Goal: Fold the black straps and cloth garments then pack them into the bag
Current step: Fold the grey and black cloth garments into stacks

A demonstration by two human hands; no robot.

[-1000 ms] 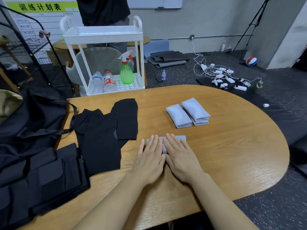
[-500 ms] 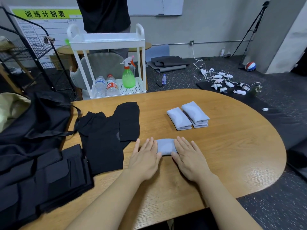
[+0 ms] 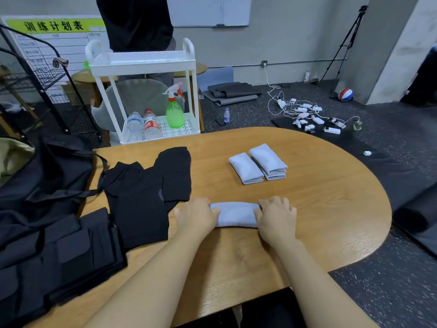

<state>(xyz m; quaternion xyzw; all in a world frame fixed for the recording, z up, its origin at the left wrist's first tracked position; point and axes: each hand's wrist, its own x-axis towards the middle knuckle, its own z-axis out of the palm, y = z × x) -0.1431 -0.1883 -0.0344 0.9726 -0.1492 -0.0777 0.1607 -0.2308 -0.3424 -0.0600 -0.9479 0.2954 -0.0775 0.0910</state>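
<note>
The folded pale grey cloth [image 3: 235, 214] lies on the wooden table [image 3: 319, 209], caught between both hands. The left hand [image 3: 197, 215] curls its fingers over the cloth's left end, thumb tucked against the near edge; the right hand [image 3: 276, 217] does the same at the right end, knuckles bent, fingertips hidden under or behind the fabric. Both appear to grip the ends rather than press flat.

The cloth looks soft, light and limp, a matte knit with rounded fold edges (it will likely sag in the middle if lifted by one end alone). Holding both short ends, as now, seems the safest way to keep the folds together.

Beyond the fingertips, well apart, sit two folded grey cloths [image 3: 257, 166], one of them a stack of several layers, equally soft-edged. Just beside the left hand's outer fingers lies a black garment [image 3: 142, 200], flat, thin and floppy. Further left are the black straps [image 3: 59, 256], thicker and stiffer-looking with layered panels, and the black bag [image 3: 47, 176], slack and collapsed, its opening not discernible.
</note>
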